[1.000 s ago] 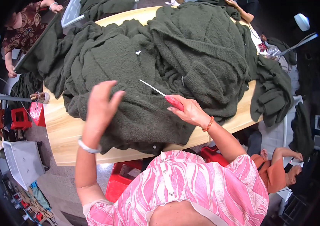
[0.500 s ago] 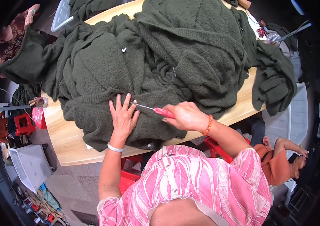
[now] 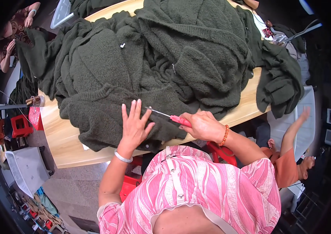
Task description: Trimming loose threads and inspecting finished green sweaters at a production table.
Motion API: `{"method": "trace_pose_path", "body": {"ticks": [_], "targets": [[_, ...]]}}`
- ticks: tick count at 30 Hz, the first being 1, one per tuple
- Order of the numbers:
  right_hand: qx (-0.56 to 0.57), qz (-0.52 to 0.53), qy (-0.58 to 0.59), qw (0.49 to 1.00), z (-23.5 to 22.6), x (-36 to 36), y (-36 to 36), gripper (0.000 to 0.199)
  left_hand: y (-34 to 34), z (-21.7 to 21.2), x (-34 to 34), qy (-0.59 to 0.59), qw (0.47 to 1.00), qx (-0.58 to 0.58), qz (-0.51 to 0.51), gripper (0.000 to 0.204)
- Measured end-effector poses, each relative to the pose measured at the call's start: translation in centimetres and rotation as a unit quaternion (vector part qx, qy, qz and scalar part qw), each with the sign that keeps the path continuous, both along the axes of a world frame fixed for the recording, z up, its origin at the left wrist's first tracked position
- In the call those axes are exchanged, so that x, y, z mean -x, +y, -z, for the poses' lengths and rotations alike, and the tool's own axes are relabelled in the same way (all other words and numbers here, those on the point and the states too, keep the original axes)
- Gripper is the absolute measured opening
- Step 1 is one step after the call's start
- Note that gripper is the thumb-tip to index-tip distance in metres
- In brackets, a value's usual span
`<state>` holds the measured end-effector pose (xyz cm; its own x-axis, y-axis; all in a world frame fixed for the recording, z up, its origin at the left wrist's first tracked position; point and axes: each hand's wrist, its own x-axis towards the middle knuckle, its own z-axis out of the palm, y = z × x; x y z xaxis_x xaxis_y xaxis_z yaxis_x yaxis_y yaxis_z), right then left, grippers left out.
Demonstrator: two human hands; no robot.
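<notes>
A wooden bench (image 3: 60, 140) carries a heap of dark green knitwear (image 3: 153, 66). At its six o'clock edge the left hand (image 3: 134, 126) lies flat, fingers spread; the right hand (image 3: 202, 126) is clamped on red-handled scissors (image 3: 169, 116).

A long light wooden tabletop (image 3: 62, 146) with rounded corners runs across the middle of the view. Below its near edge lies a grey speckled floor (image 3: 77, 187). On the left stand a small red plastic stool (image 3: 19, 125) and a pale grey plastic crate (image 3: 27, 169). A second red plastic stool (image 3: 128, 187) sits under the table's near edge. At the far right, a white plastic chair (image 3: 286, 126) stands beside the table end. The room's edges are dark.
</notes>
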<state>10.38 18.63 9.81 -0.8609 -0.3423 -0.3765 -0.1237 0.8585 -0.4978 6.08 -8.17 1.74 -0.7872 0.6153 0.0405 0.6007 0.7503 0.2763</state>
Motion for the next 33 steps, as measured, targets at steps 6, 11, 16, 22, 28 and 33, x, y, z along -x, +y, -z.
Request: {"method": "trace_pose_path", "body": {"ticks": [6, 11, 16, 22, 28, 33], "targets": [[-0.023, -0.031, -0.026, 0.999, 0.9, -2.9, 2.1, 0.028, 0.1, 2.7, -1.1, 0.038, 0.998, 0.047, 0.004, 0.052], [0.017, -0.012, -0.051, 0.998, 0.5, -2.3, 0.8, 0.029, 0.0, 3.3, -1.2, 0.055, 0.998, 0.042, 0.012, 0.05], [0.024, 0.02, -0.037, 0.999, 1.1, -1.2, -0.3, 0.029, -0.1, 4.0, -1.0, 0.043, 0.998, 0.034, 0.015, 0.049], [-0.006, -0.027, -0.074, 0.997, 1.8, -5.7, 2.6, 0.027, -0.4, 4.2, -1.2, 0.061, 0.998, 0.012, 0.01, 0.05], [0.011, 0.024, -0.063, 0.998, 0.0, -4.3, 1.1, 0.029, -0.3, 4.1, -1.3, 0.06, 0.998, 0.007, 0.019, 0.049], [-0.005, 0.012, -0.085, 0.996, 0.0, -4.3, 1.0, 0.029, -0.5, 4.0, -1.7, 0.065, 0.998, 0.012, 0.02, 0.048]]}}
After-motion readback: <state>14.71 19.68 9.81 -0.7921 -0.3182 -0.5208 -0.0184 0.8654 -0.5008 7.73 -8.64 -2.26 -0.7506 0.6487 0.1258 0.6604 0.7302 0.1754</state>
